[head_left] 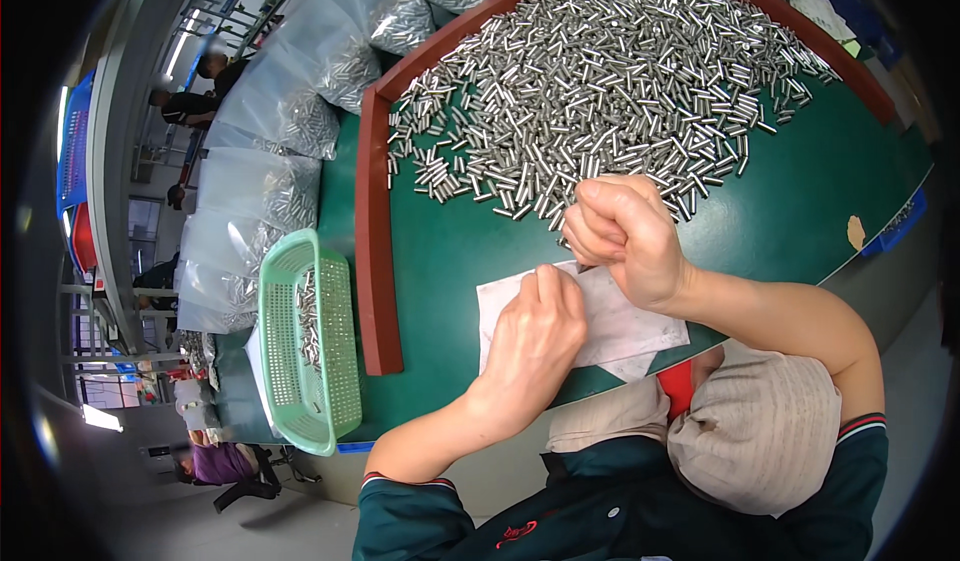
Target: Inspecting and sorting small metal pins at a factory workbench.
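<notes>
The left grip point(538, 336) is above the white sheet point(640, 326), with its fingers bent downward; what is under them is hidden. The right grip point(632, 246) is near the sheet's far edge, its fingers folded inward and its contents hidden from view. Directly beyond both grips, a large heap of metal pins point(600, 81) lies on the green bench point(800, 186). To the left of the left grip stands the red-brown border point(378, 251), and past it the light-green perforated basket point(343, 371), with some pins inside. Farther left and beyond this grip, clear plastic bags point(222, 271) containing pins stand in a row.
</notes>
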`<action>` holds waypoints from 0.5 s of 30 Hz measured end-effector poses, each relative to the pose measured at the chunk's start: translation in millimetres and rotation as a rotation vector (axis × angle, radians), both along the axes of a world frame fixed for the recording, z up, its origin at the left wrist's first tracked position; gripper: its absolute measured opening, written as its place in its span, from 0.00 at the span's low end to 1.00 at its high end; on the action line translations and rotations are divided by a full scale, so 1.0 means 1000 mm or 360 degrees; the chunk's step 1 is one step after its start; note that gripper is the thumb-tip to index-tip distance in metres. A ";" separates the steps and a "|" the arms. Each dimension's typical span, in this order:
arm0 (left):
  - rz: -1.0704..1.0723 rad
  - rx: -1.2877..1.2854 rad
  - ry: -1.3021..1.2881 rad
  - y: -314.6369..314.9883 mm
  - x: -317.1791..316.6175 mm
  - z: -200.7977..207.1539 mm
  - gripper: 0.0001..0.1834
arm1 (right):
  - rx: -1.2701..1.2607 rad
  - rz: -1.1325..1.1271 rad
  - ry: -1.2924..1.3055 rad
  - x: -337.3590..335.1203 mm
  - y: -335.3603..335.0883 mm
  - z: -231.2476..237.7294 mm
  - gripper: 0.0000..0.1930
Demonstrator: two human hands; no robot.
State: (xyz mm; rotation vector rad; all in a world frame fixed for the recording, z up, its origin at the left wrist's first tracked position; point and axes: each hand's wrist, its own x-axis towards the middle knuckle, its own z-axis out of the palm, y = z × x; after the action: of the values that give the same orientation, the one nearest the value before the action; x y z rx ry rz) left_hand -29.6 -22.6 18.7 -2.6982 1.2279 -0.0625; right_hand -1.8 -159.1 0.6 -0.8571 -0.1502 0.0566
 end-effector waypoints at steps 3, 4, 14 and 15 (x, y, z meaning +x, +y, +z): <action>-0.0014 -0.0017 0.0005 0.003 0.001 -0.003 0.12 | 0.0025 0.0003 0.0017 -0.001 0.000 -0.001 0.19; -0.0003 -0.0045 0.0032 0.004 0.001 -0.003 0.12 | 0.0029 0.0014 0.0009 -0.001 0.000 -0.001 0.19; -0.0057 -0.0259 -0.0107 0.012 0.007 -0.012 0.11 | 0.0068 0.0048 0.0009 0.002 0.000 -0.005 0.20; -0.0041 -0.0343 -0.0049 0.014 0.007 -0.012 0.12 | 0.0075 0.0043 -0.0010 0.002 0.000 -0.005 0.20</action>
State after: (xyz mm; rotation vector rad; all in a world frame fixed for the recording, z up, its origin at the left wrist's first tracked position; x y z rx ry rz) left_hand -22.2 -9.0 6.6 -2.8496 1.3162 -0.2530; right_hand 0.2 -159.2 -4.0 -0.8085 -0.1682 0.0755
